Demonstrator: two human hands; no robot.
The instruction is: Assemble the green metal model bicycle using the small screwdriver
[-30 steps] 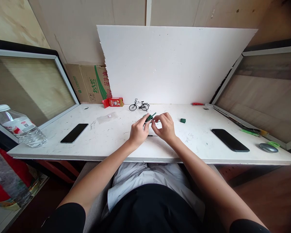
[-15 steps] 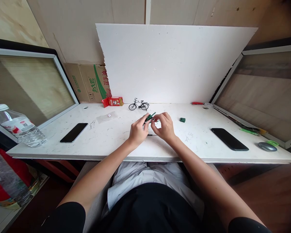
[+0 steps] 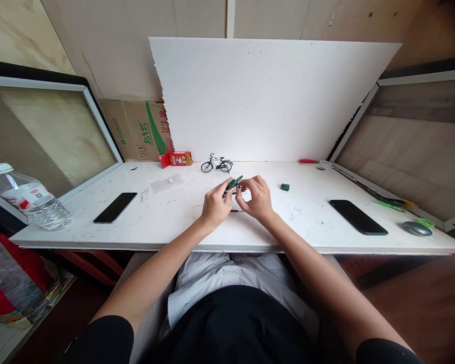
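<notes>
Close above the middle of the white table [image 3: 167, 222], my left hand [image 3: 217, 205] is closed on a small dark-green plastic model piece [image 3: 235, 181]. Its far end sticks out past the fingertips, pointing up and to the right. Against that end, my right hand [image 3: 256, 197] is closed in a pinch; whatever lies between its thumb and fingertips is too small to make out. Part of the model piece is hidden by my fingers. A small green block [image 3: 284, 187] lies on the table to the right of my right hand.
Behind my hands stands a black miniature bicycle [image 3: 217, 164], with a red box [image 3: 182, 158] to its left. Phones lie at left [image 3: 116, 208] and right [image 3: 358, 217]. A water bottle [image 3: 30, 197] leans at far left; a mouse [image 3: 417, 229] sits at far right.
The green model piece has turned slightly in my fingers, so its far end now shows a broader, rounded face. Both hands stay in nearly the same place.
</notes>
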